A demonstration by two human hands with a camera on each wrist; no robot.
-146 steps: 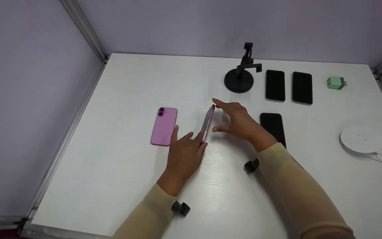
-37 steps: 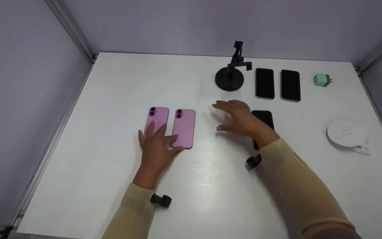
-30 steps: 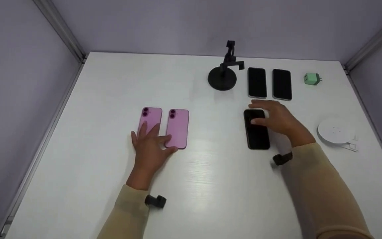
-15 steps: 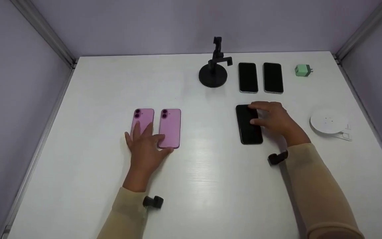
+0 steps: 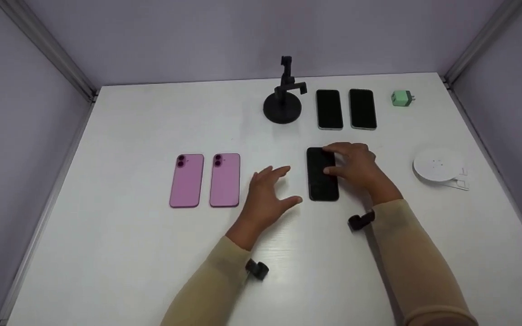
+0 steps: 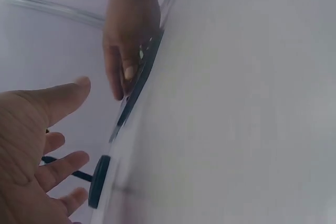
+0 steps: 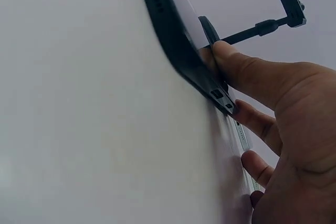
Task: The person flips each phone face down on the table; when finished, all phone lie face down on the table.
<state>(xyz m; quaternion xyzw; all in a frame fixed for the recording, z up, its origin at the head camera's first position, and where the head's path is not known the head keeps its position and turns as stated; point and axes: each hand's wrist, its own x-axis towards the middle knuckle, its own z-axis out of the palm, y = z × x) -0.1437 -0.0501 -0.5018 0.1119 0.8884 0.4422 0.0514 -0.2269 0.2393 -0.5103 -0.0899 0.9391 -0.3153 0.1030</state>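
Note:
My right hand (image 5: 358, 167) pinches the edge of a black smartphone (image 5: 321, 181), which lies face up. In the right wrist view the thumb presses on the face of the phone (image 7: 181, 56) and a fingertip touches its edge near the port cutouts. My left hand (image 5: 263, 199) hovers with spread fingers between that phone and a pink smartphone (image 5: 224, 181), holding nothing. Farther left, a second pink smartphone (image 5: 186, 181) lies parallel, both with camera side up. In the left wrist view the left hand (image 6: 37, 150) faces the right hand (image 6: 131, 30) and the phone's edge.
Behind stand a black phone stand (image 5: 282, 106) with a round base and, beside it, two dark-screened phones (image 5: 329, 109) (image 5: 363, 108). A green charger plug (image 5: 401, 98) sits at back right. A white round disc (image 5: 437, 165) with a flat bracket lies on the right of the white table (image 5: 129, 253).
My left hand has left the two pink phones, now side by side, and moved right toward the black phone. My right hand has moved onto the black phone's right edge.

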